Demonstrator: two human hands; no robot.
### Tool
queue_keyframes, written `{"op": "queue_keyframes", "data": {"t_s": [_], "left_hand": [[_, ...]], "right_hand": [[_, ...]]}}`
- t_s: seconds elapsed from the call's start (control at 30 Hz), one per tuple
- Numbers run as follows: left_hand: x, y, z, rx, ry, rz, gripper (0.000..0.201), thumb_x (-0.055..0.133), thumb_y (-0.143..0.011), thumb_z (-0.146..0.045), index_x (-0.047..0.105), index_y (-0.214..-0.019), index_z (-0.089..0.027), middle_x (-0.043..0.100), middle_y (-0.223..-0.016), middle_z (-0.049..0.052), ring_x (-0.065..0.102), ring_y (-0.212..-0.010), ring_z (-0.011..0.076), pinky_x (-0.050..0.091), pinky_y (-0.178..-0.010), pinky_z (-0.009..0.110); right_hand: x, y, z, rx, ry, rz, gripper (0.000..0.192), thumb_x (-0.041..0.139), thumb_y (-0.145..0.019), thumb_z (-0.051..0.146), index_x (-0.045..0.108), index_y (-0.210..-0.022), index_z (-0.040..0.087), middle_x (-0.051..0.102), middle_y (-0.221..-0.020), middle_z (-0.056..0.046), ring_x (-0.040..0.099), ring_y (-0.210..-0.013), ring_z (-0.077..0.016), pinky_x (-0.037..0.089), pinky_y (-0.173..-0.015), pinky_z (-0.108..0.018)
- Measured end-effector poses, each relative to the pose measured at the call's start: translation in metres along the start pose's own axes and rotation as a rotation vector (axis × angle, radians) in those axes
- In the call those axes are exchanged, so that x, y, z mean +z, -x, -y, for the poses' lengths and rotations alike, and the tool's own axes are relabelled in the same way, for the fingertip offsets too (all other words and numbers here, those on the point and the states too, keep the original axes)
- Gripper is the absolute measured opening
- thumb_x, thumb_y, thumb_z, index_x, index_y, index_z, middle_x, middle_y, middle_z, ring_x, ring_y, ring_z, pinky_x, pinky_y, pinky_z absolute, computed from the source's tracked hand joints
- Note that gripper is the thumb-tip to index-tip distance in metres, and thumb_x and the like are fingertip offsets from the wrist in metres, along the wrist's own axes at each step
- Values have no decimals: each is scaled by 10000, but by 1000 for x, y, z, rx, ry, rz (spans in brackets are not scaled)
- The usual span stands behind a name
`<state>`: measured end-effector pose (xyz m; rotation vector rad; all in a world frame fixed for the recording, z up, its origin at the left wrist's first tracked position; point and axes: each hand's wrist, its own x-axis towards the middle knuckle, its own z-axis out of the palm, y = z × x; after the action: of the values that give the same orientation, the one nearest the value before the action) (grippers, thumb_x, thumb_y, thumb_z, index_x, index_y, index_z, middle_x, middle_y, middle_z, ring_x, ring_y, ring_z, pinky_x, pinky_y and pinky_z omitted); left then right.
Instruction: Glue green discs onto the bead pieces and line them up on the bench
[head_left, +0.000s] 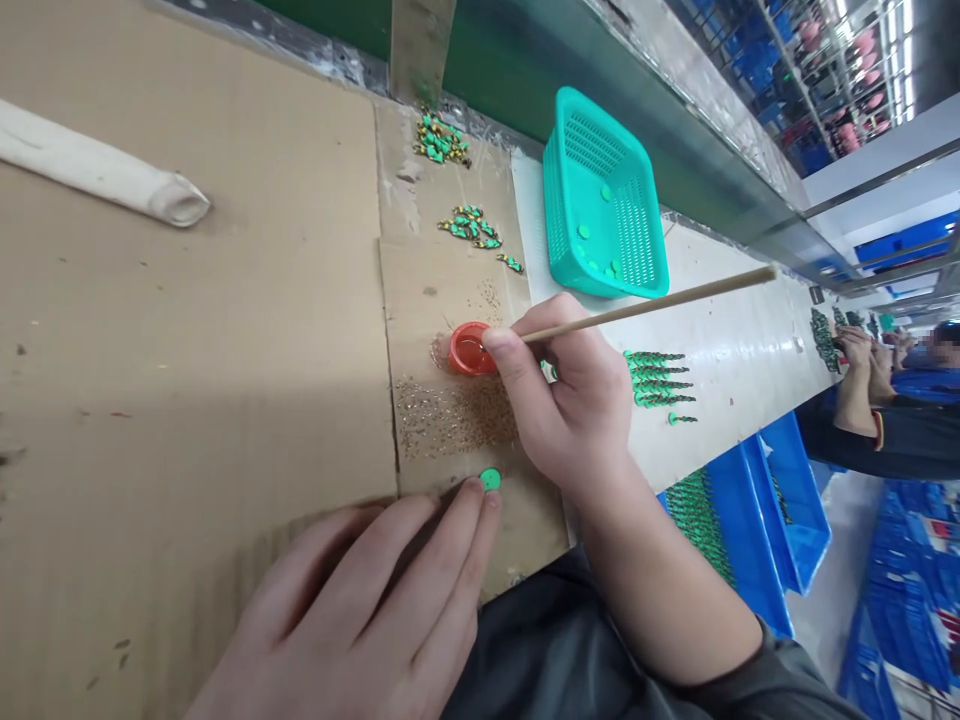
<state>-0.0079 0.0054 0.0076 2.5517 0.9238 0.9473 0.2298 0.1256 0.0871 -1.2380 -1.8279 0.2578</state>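
**Paint cup sitting close to a busy brush hand**

Nearest the camera, the left hand (360,610) is lying flat on the cardboard work surface (187,380), its fingers stretched out and holding nothing — 1 fingertip is pressing the edge of a small green disc (490,479). Beyond it, the right hand (570,400) is pinching a thin wooden stick (652,305) between thumb and fingers, its working end dipping into a small red cup (469,350) just left of the thumb; the tip itself is hidden.

The cup is sitting loose, so a sideways nudge from the thumb could be tipping it over the speckled patch (457,415) below. The disc is barely pinned and could be sliding out. A drip could be landing on the rows of green pieces (654,380) beside the wrist. A teal basket (604,200) is lying further back.
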Motion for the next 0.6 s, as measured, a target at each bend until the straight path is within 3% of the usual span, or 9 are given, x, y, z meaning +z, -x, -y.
{"op": "queue_keyframes", "data": {"t_s": [0.2,0.37,0.47,0.6], "left_hand": [[-5,-11,0,-8,-71,-17,586,709,-1100,-299,796,-1679,-279,753,-1777,24,760,-1412,370,554,-1258,611],[-10,-18,-1,-2,-66,-13,541,641,-1156,-295,790,-1673,-244,750,-1782,31,750,-1416,357,529,-1272,597],[-14,-20,-1,4,-64,15,561,652,-1134,-304,784,-1679,-279,740,-1794,38,762,-1446,369,550,-1265,605],[-16,-20,-2,-7,-56,31,585,624,-1122,-283,771,-1688,-283,739,-1797,32,776,-1465,354,565,-1304,584]], "right_hand": [[4,1,-2,-6,-31,-22,323,747,-1227,195,600,-953,283,594,-850,61,577,-713,-116,532,-683,-297],[1,5,6,14,-56,-121,277,746,-1235,198,649,-994,293,616,-867,48,553,-680,-123,499,-624,-329],[-12,20,17,20,-91,-135,185,726,-1253,256,702,-1075,300,658,-882,29,625,-708,-150,546,-635,-350],[-28,55,28,-12,-191,-68,123,691,-1232,167,719,-1157,260,700,-860,29,690,-710,-147,640,-679,-331]]}}
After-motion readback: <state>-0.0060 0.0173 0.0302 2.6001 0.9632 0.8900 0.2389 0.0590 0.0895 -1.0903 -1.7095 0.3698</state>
